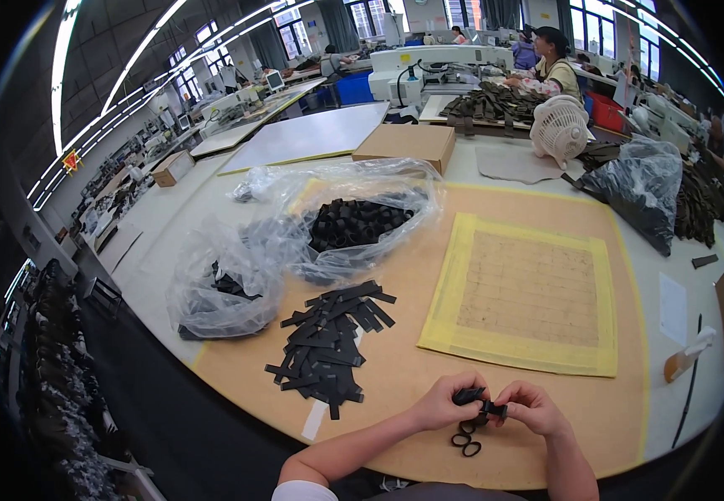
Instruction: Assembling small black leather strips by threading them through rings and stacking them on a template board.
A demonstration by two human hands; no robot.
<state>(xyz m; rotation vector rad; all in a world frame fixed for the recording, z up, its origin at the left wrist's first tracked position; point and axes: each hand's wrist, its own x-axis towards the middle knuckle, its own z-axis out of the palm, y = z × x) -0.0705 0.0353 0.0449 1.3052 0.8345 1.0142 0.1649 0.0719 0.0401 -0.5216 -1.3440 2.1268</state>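
Near the table's front edge my hands are close together. My left hand (440, 404) is closed around a few short black strips (467, 396). The fingertips of my right hand (536, 407) pinch the end of a black strip (497, 410), which reaches across toward the left hand; how it is folded is too small to tell. Just below, several black rings (471, 449) lie loose on the tan board. To the left, many flat black strips (324, 346) lie in a loose heap. Behind it an open clear plastic bag (423, 204) holds many black loops (358, 224).
A second clear bag (190, 288) with black pieces stands at the left. A yellow-taped panel (439, 309) lies right of the heap. Farther back are a cardboard box (405, 147), a beige fan (559, 129) and a co-worker (556, 67). An orange-brown bottle (678, 366) lies at the right.
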